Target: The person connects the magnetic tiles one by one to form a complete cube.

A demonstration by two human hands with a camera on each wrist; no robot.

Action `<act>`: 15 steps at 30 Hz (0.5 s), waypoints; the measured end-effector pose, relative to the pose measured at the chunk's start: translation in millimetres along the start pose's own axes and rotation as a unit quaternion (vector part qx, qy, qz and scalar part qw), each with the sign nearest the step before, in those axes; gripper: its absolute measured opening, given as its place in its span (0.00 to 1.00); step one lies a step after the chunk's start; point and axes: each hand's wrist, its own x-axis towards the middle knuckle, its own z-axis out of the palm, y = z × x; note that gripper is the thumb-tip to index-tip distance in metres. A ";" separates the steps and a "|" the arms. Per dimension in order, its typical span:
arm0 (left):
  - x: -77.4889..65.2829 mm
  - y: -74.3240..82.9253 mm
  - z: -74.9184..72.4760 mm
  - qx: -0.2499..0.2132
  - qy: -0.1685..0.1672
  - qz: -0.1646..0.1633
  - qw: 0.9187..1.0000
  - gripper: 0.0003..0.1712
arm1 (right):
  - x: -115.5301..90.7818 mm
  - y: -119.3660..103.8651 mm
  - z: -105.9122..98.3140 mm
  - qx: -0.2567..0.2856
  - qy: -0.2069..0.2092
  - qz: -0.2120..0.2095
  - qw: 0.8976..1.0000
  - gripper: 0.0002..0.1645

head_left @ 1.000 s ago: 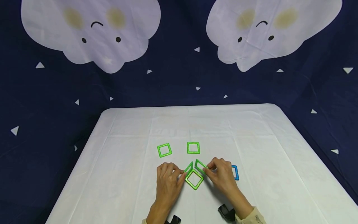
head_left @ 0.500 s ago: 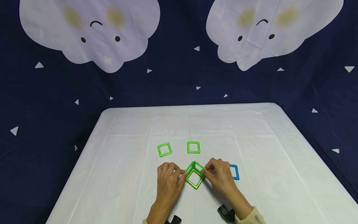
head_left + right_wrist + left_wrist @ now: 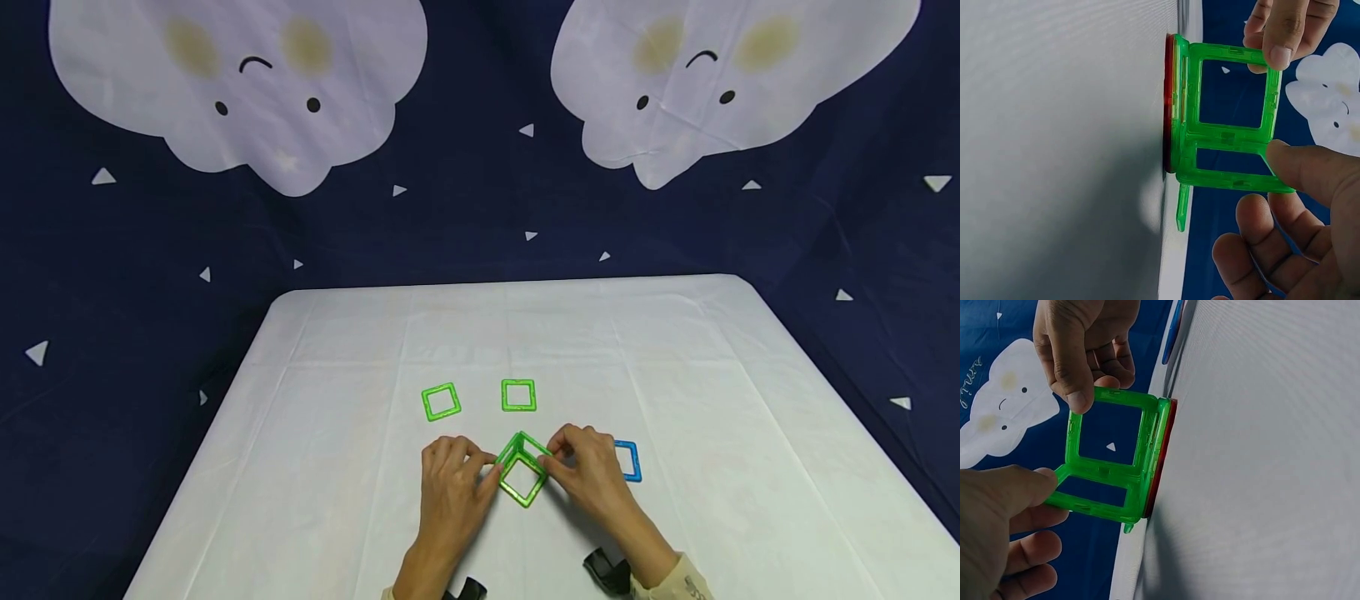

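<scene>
A flat green magnetic tile (image 3: pixel 512 492), an open square frame, lies on the white table in the head view. Two more green tiles stand upright on its far edges and meet in a corner. My left hand (image 3: pixel 453 483) pinches the left upright tile (image 3: pixel 1085 509) by its outer edge. With thumb and finger, my right hand (image 3: pixel 592 467) pinches the right upright tile (image 3: pixel 1235 181). Both wrist views show a red layer (image 3: pixel 1161 459) under the flat green tile. The tabletop side of the far corner is partly hidden by the fingers.
Two loose green square tiles, one at left (image 3: pixel 427 407) and one at centre (image 3: pixel 519 408), lie beyond the hands. A blue square tile (image 3: pixel 637 462) lies right of my right hand, partly covered by it. Behind the table (image 3: pixel 345 333) hangs a dark blue cloth with clouds.
A second ago the two upright tiles stood apart at the far corner. The right one has moved left, and their edges now meet. Both hands keep their pinch.
</scene>
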 end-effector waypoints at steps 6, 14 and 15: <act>-0.7 -0.7 1.5 -0.006 -0.003 -0.005 1.000 0.11 | 0.1 -0.2 -0.5 0.006 -0.014 0.012 1.000 0.15; 1.4 -0.1 1.2 -0.036 -0.016 -0.034 0.999 0.07 | 0.9 1.9 -0.2 0.006 -0.020 0.007 1.000 0.14; 2.3 -0.2 1.1 -0.038 -0.019 -0.040 0.998 0.06 | 1.3 2.3 -0.3 0.006 -0.021 0.004 1.000 0.14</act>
